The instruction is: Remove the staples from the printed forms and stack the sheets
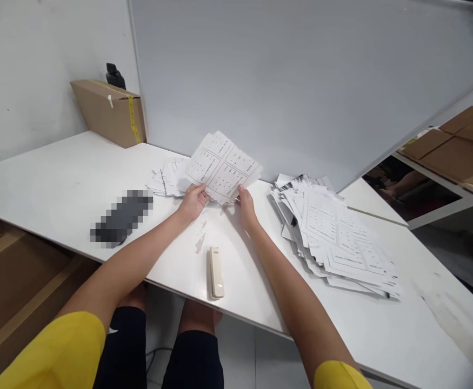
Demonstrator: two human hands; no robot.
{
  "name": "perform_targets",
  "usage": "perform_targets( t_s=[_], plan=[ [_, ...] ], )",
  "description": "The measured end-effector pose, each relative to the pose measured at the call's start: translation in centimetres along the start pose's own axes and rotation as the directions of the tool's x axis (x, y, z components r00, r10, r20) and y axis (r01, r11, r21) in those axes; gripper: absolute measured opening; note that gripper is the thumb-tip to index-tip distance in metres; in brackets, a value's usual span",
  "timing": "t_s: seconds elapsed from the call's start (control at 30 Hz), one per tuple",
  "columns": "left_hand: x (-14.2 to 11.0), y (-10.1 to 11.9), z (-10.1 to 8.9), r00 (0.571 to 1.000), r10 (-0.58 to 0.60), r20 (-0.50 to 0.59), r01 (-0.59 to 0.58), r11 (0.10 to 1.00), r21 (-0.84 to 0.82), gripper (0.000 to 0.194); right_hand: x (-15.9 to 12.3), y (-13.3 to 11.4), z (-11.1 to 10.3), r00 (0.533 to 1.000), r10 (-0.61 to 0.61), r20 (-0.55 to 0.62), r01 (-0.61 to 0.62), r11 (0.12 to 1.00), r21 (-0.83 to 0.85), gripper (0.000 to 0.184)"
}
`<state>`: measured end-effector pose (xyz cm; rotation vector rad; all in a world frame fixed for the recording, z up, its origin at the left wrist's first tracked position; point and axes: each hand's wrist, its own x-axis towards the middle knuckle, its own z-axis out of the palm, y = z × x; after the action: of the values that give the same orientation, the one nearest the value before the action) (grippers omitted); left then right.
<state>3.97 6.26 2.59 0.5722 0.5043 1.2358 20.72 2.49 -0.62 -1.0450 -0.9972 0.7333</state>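
Note:
Several printed paper sheets (224, 165) are held up together, tilted, above the back of the white table. My left hand (194, 202) grips their lower left edge with the thumb on top. At the lower right corner my right hand (246, 207) pinches the same sheets. Behind and to the left lies a loose pile of papers (169, 175), partly covered by the held sheets. A cream stapler (216, 273) rests near the table's front edge, between my forearms. To the right of my right arm is a thick, uneven stack of printed papers (333, 232).
A cardboard box (110, 111) with yellow tape stands at the back left, a black bottle (115, 76) behind it. A dark pixelated object (122, 219) lies left of my left forearm. A grey partition (280, 81) borders the white table (240, 292). More cardboard (455, 154) sits far right.

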Motion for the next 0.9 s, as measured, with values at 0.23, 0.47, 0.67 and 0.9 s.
perform_targets(
  t_s=[0.23, 0.47, 0.67, 0.9],
  plan=[
    [0.7, 0.2, -0.7, 0.99, 0.112, -0.08, -0.106, 0.991, 0.081, 0.026, 1.0, -1.7, -1.3, 0.988, 0.012, -0.156, 0.009, 0.991, 0.133, 0.037],
    [0.8, 1.6, -1.4, 0.905, 0.425, 0.018, -0.391, 0.816, 0.426, 0.03, 2.0, -1.7, -4.0, 0.961, -0.111, -0.252, 0.129, 0.99, 0.053, 0.03],
    [-0.6, 1.1, -0.9, 0.89, 0.406, 0.206, -0.453, 0.737, 0.502, 0.03, 2.0, -0.9, -4.2, 0.932, -0.185, -0.311, 0.195, 0.981, 0.001, 0.03],
    [-0.6, 0.6, -1.2, 0.907, 0.363, 0.214, -0.409, 0.635, 0.655, 0.034, 1.7, 0.2, -3.5, 0.944, -0.117, -0.307, 0.121, 0.993, -0.006, 0.033]
  ],
)
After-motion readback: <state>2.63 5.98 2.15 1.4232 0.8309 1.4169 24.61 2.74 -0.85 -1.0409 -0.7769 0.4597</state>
